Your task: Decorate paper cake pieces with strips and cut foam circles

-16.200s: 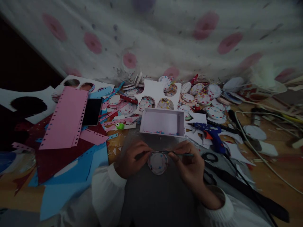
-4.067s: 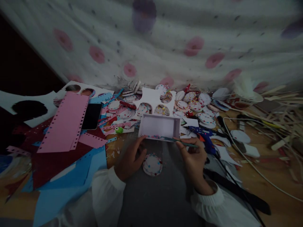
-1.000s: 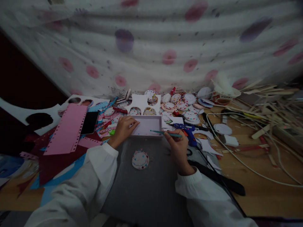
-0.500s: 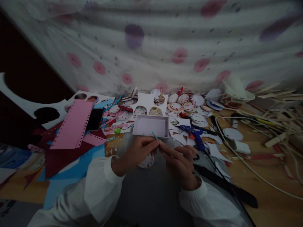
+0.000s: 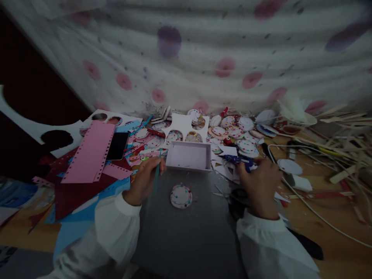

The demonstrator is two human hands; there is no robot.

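Grip of left hand (image 5: 144, 179) clamps teal stick (image 5: 157, 177); right hand (image 5: 261, 186) clamps blue glue gun (image 5: 237, 159).

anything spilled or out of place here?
Loose coloured dots lie spilled on the grey mat around the decorated disc. A phone lies among paper scraps, against the pink punched sheet.

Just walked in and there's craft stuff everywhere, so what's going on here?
A person in white sleeves works over a grey mat. Their left hand grips a thin teal stick beside a shallow white box. Their right hand is on a blue glue gun; whether it grips is unclear. A dotted paper disc lies untouched on the mat between the hands, and similar discs are piled behind the box.
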